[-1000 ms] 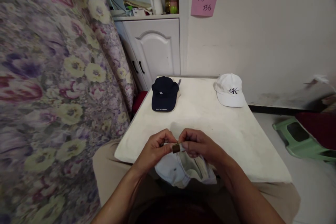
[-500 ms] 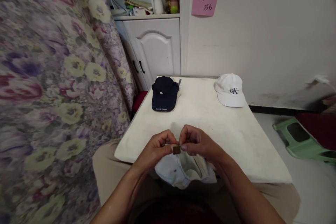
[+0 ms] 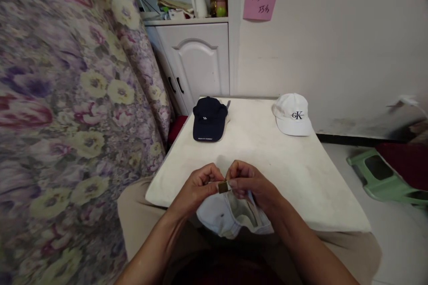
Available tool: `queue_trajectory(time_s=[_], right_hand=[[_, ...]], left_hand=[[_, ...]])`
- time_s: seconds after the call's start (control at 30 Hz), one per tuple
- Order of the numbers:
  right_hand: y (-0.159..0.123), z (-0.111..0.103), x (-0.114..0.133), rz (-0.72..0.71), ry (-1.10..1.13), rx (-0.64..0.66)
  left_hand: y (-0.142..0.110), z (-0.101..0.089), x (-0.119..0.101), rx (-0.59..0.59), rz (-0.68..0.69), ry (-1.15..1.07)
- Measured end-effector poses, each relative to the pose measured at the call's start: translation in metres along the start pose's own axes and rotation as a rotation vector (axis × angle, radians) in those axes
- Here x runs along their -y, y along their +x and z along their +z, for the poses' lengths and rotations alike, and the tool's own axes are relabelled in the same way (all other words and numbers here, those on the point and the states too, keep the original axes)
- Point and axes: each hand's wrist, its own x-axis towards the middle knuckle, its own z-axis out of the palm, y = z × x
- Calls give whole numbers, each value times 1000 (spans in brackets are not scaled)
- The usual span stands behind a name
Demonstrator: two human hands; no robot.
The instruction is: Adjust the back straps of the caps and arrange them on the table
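A pale cap point(image 3: 217, 214) hangs between my hands at the table's near edge, its opening facing up toward me. At its strap sits a small brass-coloured buckle point(image 3: 223, 187). My left hand point(image 3: 199, 186) is closed, pinching the buckle's left side between thumb and fingers. From the right, my right hand point(image 3: 249, 181) pinches the strap end beside the buckle. The fingertips of both hands nearly meet there, and they hide part of the strap.
On the cream table point(image 3: 264, 156) lie a navy cap point(image 3: 210, 120) at back left and a white cap point(image 3: 293, 116) at back right. A floral curtain point(image 3: 83, 120) hangs at left. A green stool point(image 3: 384, 173) stands at right, a white cabinet point(image 3: 197, 58) behind.
The buckle has tilted and moved slightly left. My right hand has shifted a little left, closer to my left hand. The caps on the table stay put.
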Motion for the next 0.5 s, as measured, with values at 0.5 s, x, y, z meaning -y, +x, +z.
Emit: queue_trajectory(time_s=[0.5], right_hand=[[-5,-2,-1,-19,-166,-116]], left_hand=[[-7,0,-4,73,83,79]])
